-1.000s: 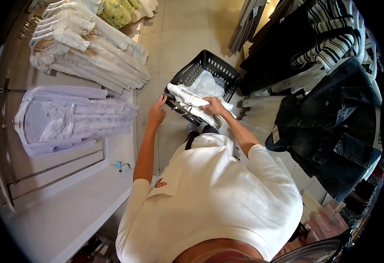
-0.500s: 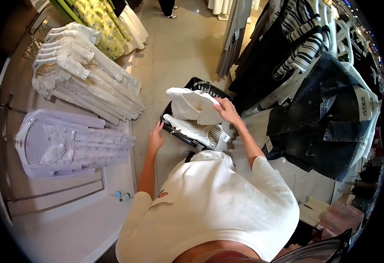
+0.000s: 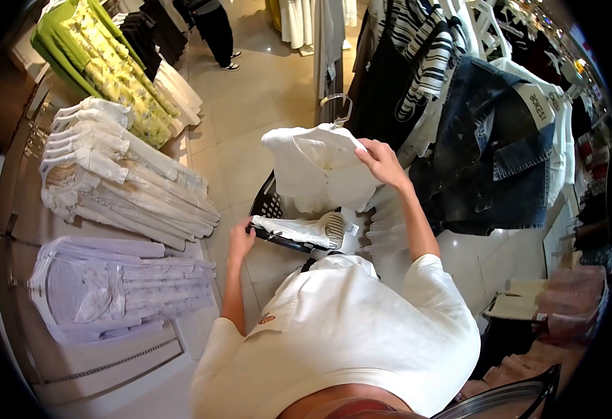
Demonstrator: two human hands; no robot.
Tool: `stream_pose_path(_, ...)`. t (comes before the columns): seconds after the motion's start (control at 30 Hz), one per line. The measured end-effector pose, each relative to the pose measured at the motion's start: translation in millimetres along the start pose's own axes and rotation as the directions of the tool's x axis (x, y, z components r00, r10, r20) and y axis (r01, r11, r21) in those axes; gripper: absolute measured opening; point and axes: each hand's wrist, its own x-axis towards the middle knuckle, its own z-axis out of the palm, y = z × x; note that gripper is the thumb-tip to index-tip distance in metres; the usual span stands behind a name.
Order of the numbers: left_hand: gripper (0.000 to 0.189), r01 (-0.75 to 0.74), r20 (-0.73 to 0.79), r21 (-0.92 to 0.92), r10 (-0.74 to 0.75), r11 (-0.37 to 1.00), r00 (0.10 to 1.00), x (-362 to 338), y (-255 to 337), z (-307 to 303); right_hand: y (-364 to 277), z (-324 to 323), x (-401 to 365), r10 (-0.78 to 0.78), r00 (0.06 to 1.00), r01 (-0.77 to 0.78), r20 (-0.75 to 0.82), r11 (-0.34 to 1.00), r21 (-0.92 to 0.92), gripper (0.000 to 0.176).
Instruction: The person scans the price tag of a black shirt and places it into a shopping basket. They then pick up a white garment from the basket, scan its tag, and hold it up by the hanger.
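Note:
My right hand (image 3: 383,163) holds up a white top on a hanger (image 3: 318,167), its metal hook pointing up, well above a black plastic basket (image 3: 271,207) on the floor. My left hand (image 3: 241,239) grips the near left rim of that basket. Another white garment with a striped collar (image 3: 304,230) drapes over the basket's front edge. The basket's inside is mostly hidden by the raised top.
White tops (image 3: 124,181) and pale lilac tops (image 3: 110,286) hang on the wall rail at left, with yellow-green floral dresses (image 3: 107,66) beyond. Denim jackets (image 3: 501,160) and striped tops (image 3: 425,56) hang on the right rack. Another person's legs (image 3: 215,31) stand on the far tiled floor.
My right hand has lifted the white top on its hanger out of the basket and up. My left hand stays at the basket's rim. The view has tilted up.

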Motion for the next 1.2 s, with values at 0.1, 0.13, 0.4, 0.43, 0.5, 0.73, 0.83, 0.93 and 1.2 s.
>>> stream_pose_path(0.1,0.034,-0.293,-0.200,-0.007,0.286,0.956,0.937,31.1,59.7,-44.8,-9.9,-14.2,-5.9,0.013,1.000,-0.013,0.015,1.000,-0.014,0.033)
stream_pose_path(0.13,0.033,-0.387,-0.268,-0.008,0.371,0.922,0.889,45.5,71.0,-53.3,-13.9,-18.0,-8.4,0.020,0.999,-0.020,0.038,1.000,-0.021,0.032)
stream_pose_path(0.4,0.049,-0.711,-0.345,0.054,0.681,0.701,0.646,87.2,229.6,-115.7,-47.6,-38.1,-27.5,0.038,0.996,-0.050,0.086,0.988,0.145,0.034)
stream_pose_path(0.43,0.048,-0.757,-0.356,0.100,0.733,0.646,0.579,91.9,238.0,-115.4,-50.3,-40.0,-28.8,0.030,0.994,-0.050,0.110,0.980,0.193,0.034)
stream_pose_path(0.5,0.045,-0.761,-0.228,0.000,0.741,0.649,0.632,100.3,247.3,-111.8,-51.2,-43.5,-29.0,0.009,0.993,-0.035,0.117,0.975,0.219,0.034)
stream_pose_path(0.73,0.033,-0.684,0.025,-0.063,0.686,0.727,0.727,109.9,251.8,-98.6,-48.0,-51.7,-29.4,-0.032,0.984,-0.017,0.175,0.963,0.270,0.038)
stream_pose_path(0.83,0.030,-0.659,0.076,-0.113,0.668,0.743,0.740,106.1,252.4,-99.5,-55.6,-58.9,-30.1,-0.014,0.979,-0.029,0.203,0.977,0.209,0.039)
stream_pose_path(0.93,0.029,-0.663,0.043,-0.253,0.693,0.705,0.720,100.8,256.1,-102.2,-49.8,-57.0,-28.9,-0.033,0.981,-0.010,0.189,0.974,0.224,0.038)
stream_pose_path(1.2,0.033,-0.622,0.012,-0.084,0.625,0.778,0.781,93.7,261.9,-106.0,-31.0,-61.5,-18.9,-0.162,0.950,0.089,0.265,0.959,0.269,0.041)
